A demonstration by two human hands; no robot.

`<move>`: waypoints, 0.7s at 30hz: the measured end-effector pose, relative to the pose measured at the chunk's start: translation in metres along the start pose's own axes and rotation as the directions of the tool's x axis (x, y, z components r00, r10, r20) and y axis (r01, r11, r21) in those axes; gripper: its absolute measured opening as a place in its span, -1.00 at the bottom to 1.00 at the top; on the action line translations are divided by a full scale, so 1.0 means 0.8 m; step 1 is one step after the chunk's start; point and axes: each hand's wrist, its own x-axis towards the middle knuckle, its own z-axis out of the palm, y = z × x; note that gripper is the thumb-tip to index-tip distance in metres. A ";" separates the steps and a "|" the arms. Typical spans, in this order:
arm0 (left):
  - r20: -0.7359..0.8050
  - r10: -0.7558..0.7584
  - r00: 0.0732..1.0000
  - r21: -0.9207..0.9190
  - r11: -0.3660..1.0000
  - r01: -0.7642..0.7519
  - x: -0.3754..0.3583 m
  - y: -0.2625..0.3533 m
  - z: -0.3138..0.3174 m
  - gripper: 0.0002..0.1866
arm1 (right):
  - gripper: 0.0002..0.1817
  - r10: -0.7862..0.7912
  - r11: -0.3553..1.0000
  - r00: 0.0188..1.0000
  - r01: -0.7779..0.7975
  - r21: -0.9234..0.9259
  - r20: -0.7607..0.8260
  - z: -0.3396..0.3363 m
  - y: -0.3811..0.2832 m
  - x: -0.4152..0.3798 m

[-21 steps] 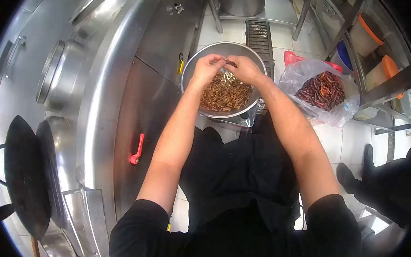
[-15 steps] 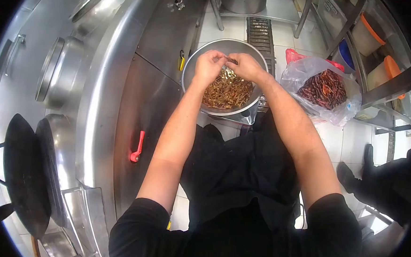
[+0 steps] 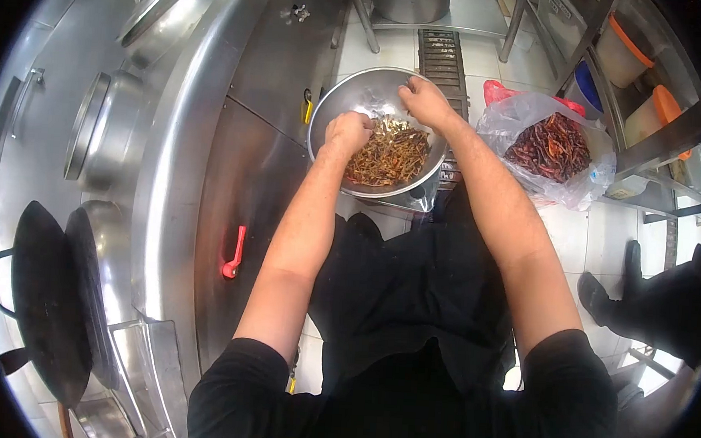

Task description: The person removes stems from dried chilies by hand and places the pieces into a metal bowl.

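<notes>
A round metal bowl (image 3: 327, 121) stands in front of my knees, partly filled with brown and reddish dried pieces (image 3: 388, 157) that look like torn dried chilies. Pale flecks lie among them near the far side. My left hand (image 3: 348, 133) is over the bowl's left half, its fingers curled closed above the pieces. Across from it, my right hand (image 3: 424, 103) is at the far right rim with its fingers bent together. Whatever either hand holds is hidden or too small to name. To the right, a clear plastic bag (image 3: 496, 135) lies open around dark red dried chilies (image 3: 549, 147).
Steel cabinets with a red lever (image 3: 234, 254) run along my left. A black wok (image 3: 44, 305) stands at far left. Behind the bowl is a floor drain grate (image 3: 442, 60). A shelf with orange-rimmed tubs (image 3: 624, 51) is at right, near another person's dark shoe (image 3: 594, 296).
My hands were together over the bowl's far side with a dark dried piece between them. They have parted: the left came nearer and lower, the right moved right to the rim.
</notes>
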 end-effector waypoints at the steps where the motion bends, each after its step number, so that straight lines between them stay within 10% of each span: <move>1: 0.025 -0.016 1.000 0.009 1.000 0.016 -0.002 0.003 0.001 -0.75 | -0.62 -0.025 1.000 1.000 0.025 0.000 0.019 0.002 0.004 0.002; 7: -0.011 -0.045 0.999 0.148 0.988 0.047 0.012 0.007 0.024 -0.77 | -0.67 -0.065 0.992 0.995 0.073 -0.102 0.078 0.008 0.002 -0.005; 10: -0.006 -0.089 0.996 -0.089 0.992 0.089 0.015 -0.004 0.023 -0.80 | -0.68 -0.016 0.994 0.997 0.025 -0.109 0.079 0.006 0.001 -0.006; 13: -0.044 -0.005 0.999 -0.790 0.612 -0.032 0.026 -0.020 0.013 -0.78 | -0.65 -0.028 0.995 0.993 0.038 -0.091 0.114 0.007 0.005 0.000; 17: 0.067 0.003 0.998 -0.968 0.241 0.064 0.006 -0.007 -0.024 -0.75 | -0.57 -0.135 0.989 0.975 0.144 -0.039 0.178 0.016 0.005 -0.002; 21: 0.065 0.087 0.994 -0.986 0.158 0.051 0.011 -0.004 -0.021 -0.76 | -0.56 -0.227 0.964 0.955 0.248 -0.096 0.194 0.030 0.015 0.000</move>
